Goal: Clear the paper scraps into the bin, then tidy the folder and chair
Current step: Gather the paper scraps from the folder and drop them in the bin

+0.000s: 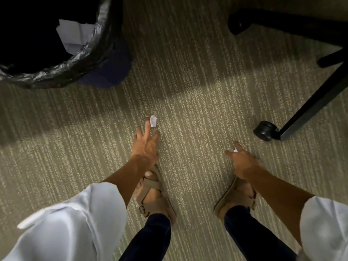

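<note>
A small white paper scrap lies on the striped carpet in the middle of the view. My left hand reaches down to it with fingers spread, the middle fingertip touching its left edge. My right hand hangs lower right, its fingers pinched on a tiny paper scrap. The bin, lined with a black bag, stands at the upper left with white paper pieces inside. The chair's black base legs and a caster fill the right side. No folder is in view.
My two sandalled feet stand on the carpet just below the hands. Another chair caster sits at the upper right. Open carpet lies between the bin and the chair base.
</note>
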`<move>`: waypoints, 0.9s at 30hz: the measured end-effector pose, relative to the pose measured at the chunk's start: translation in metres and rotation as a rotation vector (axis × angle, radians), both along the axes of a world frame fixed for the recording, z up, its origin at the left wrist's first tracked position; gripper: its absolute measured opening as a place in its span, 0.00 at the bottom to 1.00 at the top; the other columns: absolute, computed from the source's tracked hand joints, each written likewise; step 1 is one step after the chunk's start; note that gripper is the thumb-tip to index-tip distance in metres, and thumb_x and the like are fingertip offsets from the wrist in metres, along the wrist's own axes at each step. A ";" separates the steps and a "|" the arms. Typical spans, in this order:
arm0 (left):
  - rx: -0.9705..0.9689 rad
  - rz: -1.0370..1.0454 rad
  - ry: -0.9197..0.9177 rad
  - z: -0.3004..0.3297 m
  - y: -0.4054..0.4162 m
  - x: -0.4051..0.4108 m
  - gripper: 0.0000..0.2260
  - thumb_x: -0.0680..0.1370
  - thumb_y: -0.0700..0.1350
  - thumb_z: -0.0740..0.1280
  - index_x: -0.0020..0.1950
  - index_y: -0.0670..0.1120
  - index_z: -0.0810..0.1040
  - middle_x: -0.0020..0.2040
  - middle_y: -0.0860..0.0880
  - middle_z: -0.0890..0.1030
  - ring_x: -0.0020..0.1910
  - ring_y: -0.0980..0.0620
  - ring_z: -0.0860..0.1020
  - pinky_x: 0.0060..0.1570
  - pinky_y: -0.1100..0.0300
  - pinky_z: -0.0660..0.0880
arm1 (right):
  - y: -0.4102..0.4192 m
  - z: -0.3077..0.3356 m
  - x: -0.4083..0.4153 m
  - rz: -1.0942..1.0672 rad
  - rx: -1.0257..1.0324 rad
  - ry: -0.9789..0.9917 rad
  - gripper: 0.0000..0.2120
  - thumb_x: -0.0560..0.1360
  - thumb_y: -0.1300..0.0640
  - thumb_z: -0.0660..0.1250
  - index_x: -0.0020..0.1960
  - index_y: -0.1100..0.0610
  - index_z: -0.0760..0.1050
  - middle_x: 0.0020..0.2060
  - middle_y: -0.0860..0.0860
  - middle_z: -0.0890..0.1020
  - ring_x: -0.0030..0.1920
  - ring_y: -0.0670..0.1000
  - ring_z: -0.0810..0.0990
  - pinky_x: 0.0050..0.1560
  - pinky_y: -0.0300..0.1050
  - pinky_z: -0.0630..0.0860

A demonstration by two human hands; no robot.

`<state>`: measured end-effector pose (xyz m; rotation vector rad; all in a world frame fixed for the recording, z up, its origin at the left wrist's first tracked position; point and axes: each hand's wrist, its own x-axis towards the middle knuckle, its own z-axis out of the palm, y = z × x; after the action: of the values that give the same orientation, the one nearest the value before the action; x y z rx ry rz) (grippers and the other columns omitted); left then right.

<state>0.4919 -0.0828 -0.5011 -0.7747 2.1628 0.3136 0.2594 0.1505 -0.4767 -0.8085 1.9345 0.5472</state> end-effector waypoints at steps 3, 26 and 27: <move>0.060 -0.035 -0.046 0.000 -0.011 -0.007 0.41 0.77 0.48 0.70 0.82 0.51 0.47 0.78 0.37 0.32 0.78 0.30 0.54 0.74 0.45 0.66 | -0.003 -0.004 0.002 0.004 -0.029 -0.010 0.30 0.76 0.72 0.61 0.75 0.53 0.68 0.81 0.54 0.48 0.70 0.60 0.73 0.64 0.51 0.75; 0.210 -0.098 0.052 0.009 -0.027 -0.049 0.15 0.79 0.32 0.62 0.65 0.40 0.74 0.82 0.45 0.43 0.78 0.42 0.61 0.75 0.54 0.66 | 0.003 -0.003 -0.020 0.019 -0.258 0.118 0.09 0.76 0.64 0.71 0.55 0.60 0.81 0.51 0.56 0.82 0.48 0.55 0.83 0.51 0.47 0.83; 0.247 -0.079 0.072 0.010 -0.026 -0.049 0.18 0.79 0.31 0.61 0.69 0.40 0.72 0.82 0.45 0.49 0.72 0.45 0.70 0.68 0.58 0.71 | -0.002 0.002 -0.019 -0.014 -0.286 0.099 0.08 0.76 0.62 0.71 0.55 0.60 0.82 0.50 0.56 0.83 0.47 0.55 0.83 0.50 0.47 0.83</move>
<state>0.4426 -0.1091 -0.4907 -0.5451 2.1627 0.5625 0.2404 0.1486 -0.4746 -0.9607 2.1389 0.3092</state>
